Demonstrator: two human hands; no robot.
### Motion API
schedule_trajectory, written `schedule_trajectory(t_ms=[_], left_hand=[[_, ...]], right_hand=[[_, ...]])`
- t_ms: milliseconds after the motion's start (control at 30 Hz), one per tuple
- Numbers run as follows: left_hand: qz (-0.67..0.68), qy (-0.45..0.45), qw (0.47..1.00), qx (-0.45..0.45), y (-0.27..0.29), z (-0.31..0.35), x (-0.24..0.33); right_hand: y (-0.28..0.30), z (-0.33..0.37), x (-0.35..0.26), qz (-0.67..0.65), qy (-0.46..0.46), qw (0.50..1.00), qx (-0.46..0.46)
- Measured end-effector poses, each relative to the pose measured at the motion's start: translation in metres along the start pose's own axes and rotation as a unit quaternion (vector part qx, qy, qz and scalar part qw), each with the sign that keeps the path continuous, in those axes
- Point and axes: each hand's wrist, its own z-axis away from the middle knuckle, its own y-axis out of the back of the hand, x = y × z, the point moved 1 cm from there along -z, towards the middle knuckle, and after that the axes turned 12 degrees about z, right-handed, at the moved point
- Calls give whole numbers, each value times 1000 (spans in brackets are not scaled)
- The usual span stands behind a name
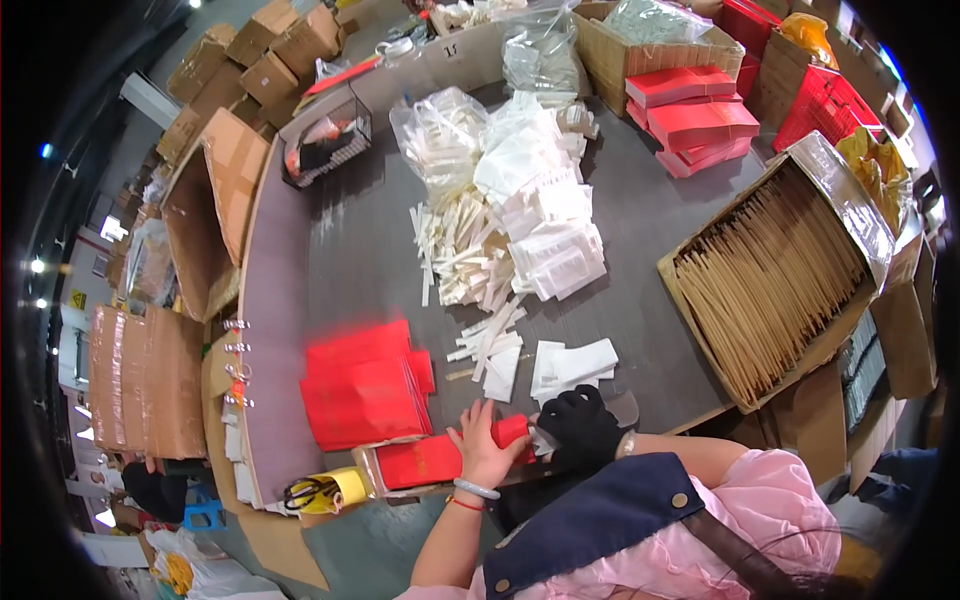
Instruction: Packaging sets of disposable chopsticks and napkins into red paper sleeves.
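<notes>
A long red packet (412,462) lies in a shallow cardboard tray (372,472) at the table's near edge. Spread over its right part is my bare left hand (482,450), fingers apart and pressing on the red surface. My right hand (578,425), in a black glove, is curled at the packet's right end. A bit of clear or whitish material (541,440) shows by its fingertips; what the fingers grip is mostly hidden. Beyond my left hand, a stack of flat red paper bags (362,390) lies on the table. White folded slips (575,368) lie just past my right hand.
White paper strips and packets (540,215) are heaped mid-table. A carton of thin brown sticks (770,285) stands at right, with stacked red packets (700,120) behind. A wire basket (328,145) sits far left. Scissors rest in a yellow holder (335,490) near left.
</notes>
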Motion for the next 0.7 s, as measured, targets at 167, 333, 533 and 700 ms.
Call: schedule_trajectory(t_ms=[167,333,533,700], left_hand=[[44,-136,973,179,9,-69,-9],[-116,-60,978,165,13,-102,-38],[-29,-227,967,110,-15,-79,36],[-66,-231,969,49,-48,-81,74]], right_hand=[[11,25,53,55,-69,978,187],[67,81,123,38,-239,921,306],[74,186,236,148,-425,818,358],[63,201,270,138,-521,816,211]])
